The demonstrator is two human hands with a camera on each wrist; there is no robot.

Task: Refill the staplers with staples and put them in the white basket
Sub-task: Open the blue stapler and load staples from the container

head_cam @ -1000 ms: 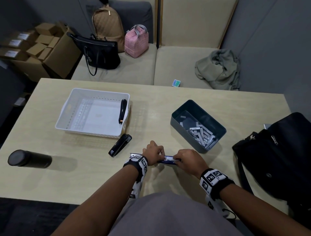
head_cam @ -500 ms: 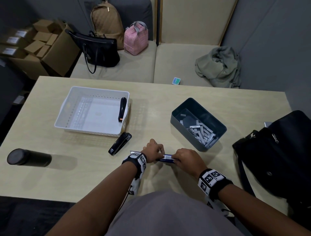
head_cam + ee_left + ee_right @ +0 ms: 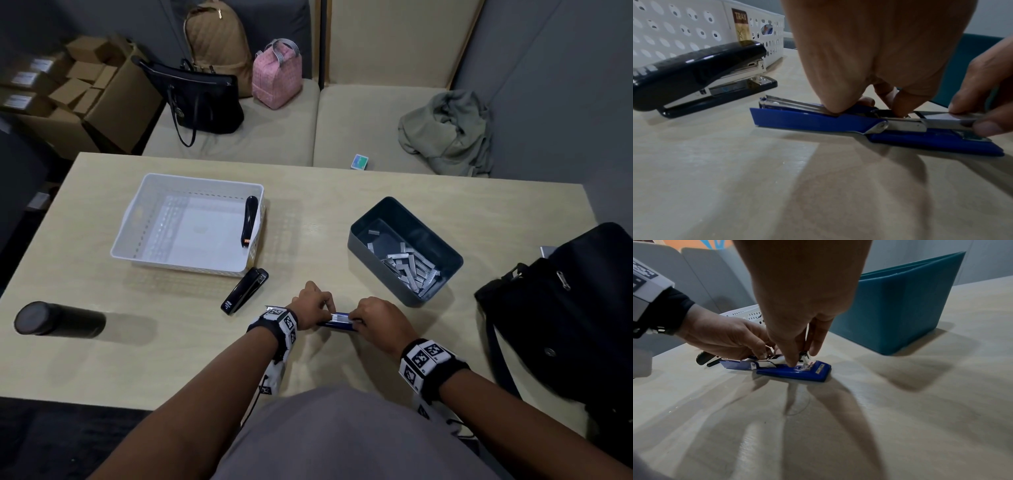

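Observation:
A blue stapler [image 3: 337, 322] lies opened flat on the table in front of me, also seen from the left wrist [image 3: 818, 118] and the right wrist [image 3: 797, 371]. My left hand [image 3: 311, 305] grips it at the hinge, fingertips curled onto the metal rail. My right hand [image 3: 380, 318] pinches the front end of the metal magazine, where a strip of staples [image 3: 937, 116] lies. A black stapler [image 3: 245, 291] rests closed just left of my hands. Another black stapler [image 3: 249, 221] lies in the white basket [image 3: 137, 219] against its right wall.
A dark bin [image 3: 373, 270] with several staple strips [image 3: 411, 270] stands right of my hands. A black bottle [image 3: 58, 318] lies at the table's left. A black bag [image 3: 565, 308] fills the right edge. Bags and cloth sit on the bench beyond.
Both hands stay on the blue stapler at the same spot; only the head view shifts slightly. Nothing else on the table has moved.

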